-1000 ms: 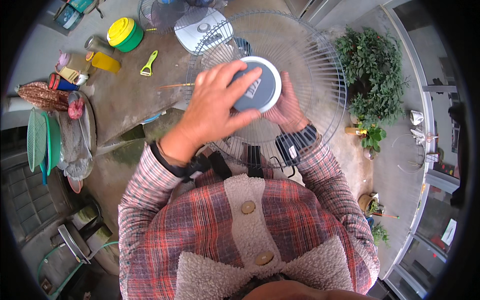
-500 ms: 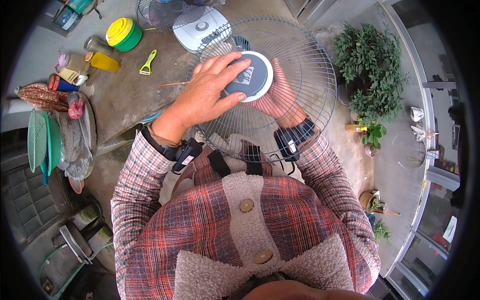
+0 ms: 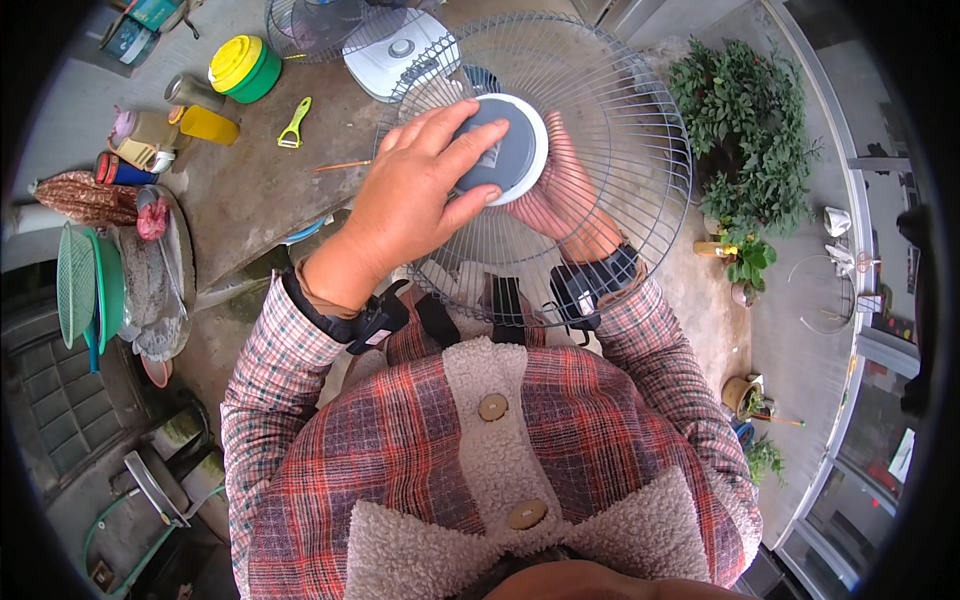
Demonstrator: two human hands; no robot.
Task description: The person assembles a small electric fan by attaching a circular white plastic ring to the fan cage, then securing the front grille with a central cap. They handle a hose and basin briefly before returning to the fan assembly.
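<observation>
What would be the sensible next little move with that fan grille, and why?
Probably pressing or twisting the round grey cap a little further. The left hand lies flat on its face, while the right hand backs it from behind the wire fan grille, so the cap is braced from both sides.

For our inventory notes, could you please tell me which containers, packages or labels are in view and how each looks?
Round tub: top left on the ground, green body, yellow lid.
Yellow container: just below the tub, lying on its side.
Small label: pale rectangle on the grey hub cap of the fan grille, beside the left hand.
Tin: far top left, teal printed wrapper.
</observation>
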